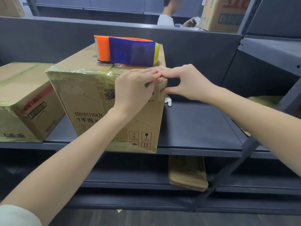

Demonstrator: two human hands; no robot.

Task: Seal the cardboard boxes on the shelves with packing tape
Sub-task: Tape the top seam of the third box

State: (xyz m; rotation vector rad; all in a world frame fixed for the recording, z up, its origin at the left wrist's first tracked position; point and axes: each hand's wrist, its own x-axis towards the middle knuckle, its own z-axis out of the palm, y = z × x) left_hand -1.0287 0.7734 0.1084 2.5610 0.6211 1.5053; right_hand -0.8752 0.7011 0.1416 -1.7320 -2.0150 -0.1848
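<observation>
Both hands, left [135,88] and right [187,82], press fingertips flat on clear tape at the brown cardboard box's [91,101] corner, orange-and-blue tape dispenser [125,51] just beyond them.

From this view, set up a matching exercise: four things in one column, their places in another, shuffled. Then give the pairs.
Things:
1. tape dispenser
2. left hand
3. second box
4. flattened cardboard

Places:
A. on the shelf below
B. on top of the middle box
C. left of the middle box, same shelf
D. pressing the middle box's top front edge near its right corner

Pairs: 1-B, 2-D, 3-C, 4-A
</observation>
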